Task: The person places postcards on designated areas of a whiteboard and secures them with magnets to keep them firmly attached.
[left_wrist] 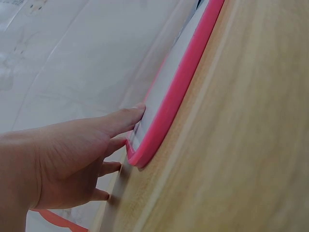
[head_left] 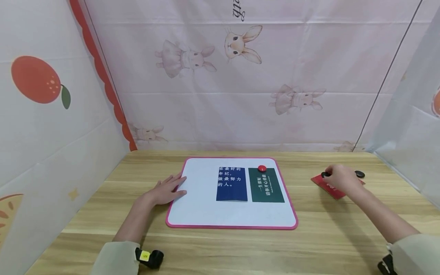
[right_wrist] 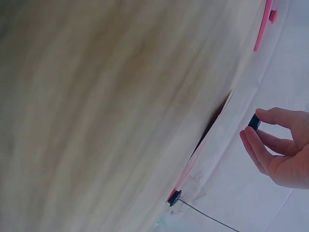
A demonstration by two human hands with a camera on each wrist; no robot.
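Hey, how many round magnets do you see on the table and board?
3. A red magnet tops the green card on the whiteboard; the right hand pinches a black one; another black magnet lies beside it. The hand may hide others.

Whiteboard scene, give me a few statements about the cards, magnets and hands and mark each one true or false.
1. The left hand rests flat on the left edge of the pink-framed whiteboard. True.
2. The red magnet sits at the top of the blue card. False: it sits at the top edge of the green card.
3. The right hand pinches a black magnet. True.
4. The red card lies on the whiteboard. False: it lies on the wooden table, right of the board.
5. A second black magnet lies beside the right hand. True.
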